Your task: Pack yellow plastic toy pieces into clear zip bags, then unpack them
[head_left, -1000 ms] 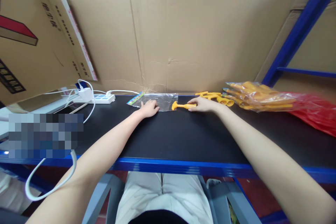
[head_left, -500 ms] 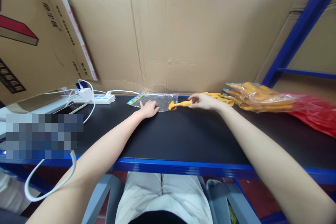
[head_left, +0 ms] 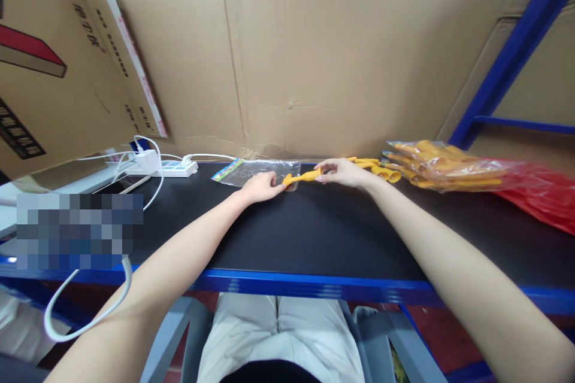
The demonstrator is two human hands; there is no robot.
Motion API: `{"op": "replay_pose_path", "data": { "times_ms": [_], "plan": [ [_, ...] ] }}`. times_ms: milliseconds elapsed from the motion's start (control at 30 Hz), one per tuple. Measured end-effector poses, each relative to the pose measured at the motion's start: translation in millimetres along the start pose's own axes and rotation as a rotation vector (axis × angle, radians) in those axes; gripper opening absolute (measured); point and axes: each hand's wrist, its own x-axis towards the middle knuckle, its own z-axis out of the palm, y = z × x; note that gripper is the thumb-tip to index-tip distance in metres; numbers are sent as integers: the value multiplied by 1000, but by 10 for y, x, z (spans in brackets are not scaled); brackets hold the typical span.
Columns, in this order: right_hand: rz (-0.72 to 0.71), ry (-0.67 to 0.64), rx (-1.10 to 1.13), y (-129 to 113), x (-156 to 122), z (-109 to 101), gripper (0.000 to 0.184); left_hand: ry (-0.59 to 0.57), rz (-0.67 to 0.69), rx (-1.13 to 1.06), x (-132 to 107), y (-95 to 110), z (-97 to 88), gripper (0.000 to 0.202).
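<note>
My right hand (head_left: 339,172) pinches the right end of a yellow plastic hammer-like piece (head_left: 308,176), which has a slim neck and a curved left end. The fingers of my left hand (head_left: 263,187) close at that curved end; the exact grip is too small to make out. Under and behind my left hand lies a clear plastic bag (head_left: 251,169) with a colourful printed header (head_left: 227,170). The left end of the yellow piece overlaps the bag's right end. Just right of my right hand, several loose yellow plastic parts (head_left: 386,174) lie on the black tabletop (head_left: 305,233).
Filled clear bags of yellow parts (head_left: 442,161) are stacked at the right, beside a red plastic bag (head_left: 543,191). A white power strip (head_left: 177,168) with cables stands at the left. Cardboard (head_left: 336,60) walls the back. The table has a blue front edge (head_left: 314,286).
My left hand has slid right from the bag to the curved end of the yellow piece. The right hand and the piece moved slightly left. The bag shifted slightly left too.
</note>
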Motion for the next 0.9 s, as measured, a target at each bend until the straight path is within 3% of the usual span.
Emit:
{"op": "replay_pose_path", "data": {
  "times_ms": [133, 300, 467, 667, 767, 900],
  "plan": [
    [0, 21, -46, -10, 1, -5, 40, 21, -100, 67, -16, 48, -30, 46],
    [7, 19, -96, -72, -29, 3, 40, 5, -117, 103, -27, 90, -31, 24],
    [28, 35, -67, -159, -62, 65, 37, 75, -34, 118, -51, 164, -45, 17],
    [-9, 58, 5, -189, -16, 305, 39, 180, 162, 140, -111, 318, -63, 13],
    [-79, 53, -10, -213, -4, 440, 41, 187, 256, 118, -144, 382, -30, 13],
    [-127, -24, -41, -227, -22, 570, 41, 156, 282, 66, -129, 394, 5, 14]
  ]
}}
